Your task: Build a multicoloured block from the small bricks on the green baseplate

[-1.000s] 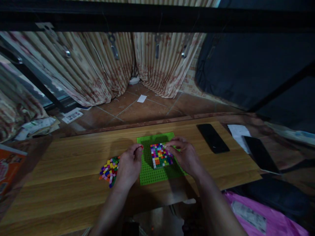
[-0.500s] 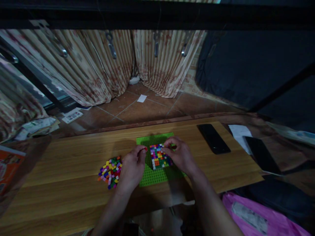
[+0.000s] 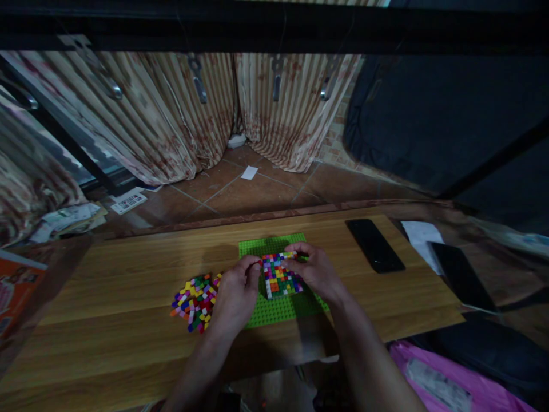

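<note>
A green studded baseplate (image 3: 283,307) lies on the wooden table (image 3: 107,326). A square patch of small multicoloured bricks (image 3: 281,276) covers its middle. My left hand (image 3: 234,292) rests at the patch's left edge, thumb and forefinger pinched at its top-left corner; what they hold is too small to name. My right hand (image 3: 315,272) curls over the patch's top-right edge, fingertips pressed on the far row of bricks. A loose pile of coloured bricks (image 3: 195,294) lies just left of my left hand.
Two dark phones (image 3: 374,245) (image 3: 463,276) and a white paper (image 3: 422,236) lie at the table's right. Striped curtains (image 3: 171,114) hang beyond over a tiled floor. A pink bag (image 3: 450,383) sits at the lower right, an orange box (image 3: 17,286) at left.
My left hand has moved right from beside the plate to the patch's top-left corner. My right hand's fingers have shifted along the far row. The view has drifted slightly.
</note>
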`<state>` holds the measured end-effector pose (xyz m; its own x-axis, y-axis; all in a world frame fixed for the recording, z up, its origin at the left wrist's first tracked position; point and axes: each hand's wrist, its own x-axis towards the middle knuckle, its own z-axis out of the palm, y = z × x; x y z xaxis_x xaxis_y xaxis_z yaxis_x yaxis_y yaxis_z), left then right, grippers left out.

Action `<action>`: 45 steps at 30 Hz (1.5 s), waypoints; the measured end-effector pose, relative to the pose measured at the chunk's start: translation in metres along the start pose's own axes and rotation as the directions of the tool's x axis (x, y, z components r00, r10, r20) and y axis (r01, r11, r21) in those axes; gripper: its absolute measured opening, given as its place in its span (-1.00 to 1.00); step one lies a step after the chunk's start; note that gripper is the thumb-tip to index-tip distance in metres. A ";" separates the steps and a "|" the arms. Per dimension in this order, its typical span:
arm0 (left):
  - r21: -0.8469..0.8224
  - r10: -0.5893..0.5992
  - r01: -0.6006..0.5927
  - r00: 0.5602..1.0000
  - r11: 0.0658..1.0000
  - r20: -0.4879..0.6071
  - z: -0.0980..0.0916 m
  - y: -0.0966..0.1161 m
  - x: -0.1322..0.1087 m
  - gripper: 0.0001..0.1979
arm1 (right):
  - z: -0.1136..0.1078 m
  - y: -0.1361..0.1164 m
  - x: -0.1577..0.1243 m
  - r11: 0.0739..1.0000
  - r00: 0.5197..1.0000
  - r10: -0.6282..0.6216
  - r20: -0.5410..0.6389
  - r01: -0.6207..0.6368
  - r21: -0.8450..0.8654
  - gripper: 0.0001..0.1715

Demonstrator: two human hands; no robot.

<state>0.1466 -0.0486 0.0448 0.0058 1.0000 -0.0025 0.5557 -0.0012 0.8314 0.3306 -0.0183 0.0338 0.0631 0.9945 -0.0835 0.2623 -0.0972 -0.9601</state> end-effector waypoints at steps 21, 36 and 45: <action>-0.383 -0.034 0.012 0.998 0.924 -0.051 0.001 -0.004 0.003 -0.69 | 0.012 -0.012 -0.017 0.909 0.910 -0.414 -0.041 0.410 -0.078 -0.81; -0.377 0.070 -0.095 0.994 0.921 -0.079 0.009 0.004 -0.005 -0.75 | 0.030 -0.016 -0.031 0.863 0.873 -0.487 -0.023 0.477 -0.166 -0.84; -0.419 0.036 -0.087 0.991 0.904 -0.130 0.013 0.007 -0.005 -0.81 | 0.032 -0.020 -0.035 0.762 0.793 -0.605 -0.075 0.549 -0.344 -0.85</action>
<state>0.1612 -0.0537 0.0433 -0.0824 0.9916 0.0993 0.1537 -0.0857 0.9844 0.2920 -0.0497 0.0477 -0.0366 0.8442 0.5347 0.5653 0.4587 -0.6856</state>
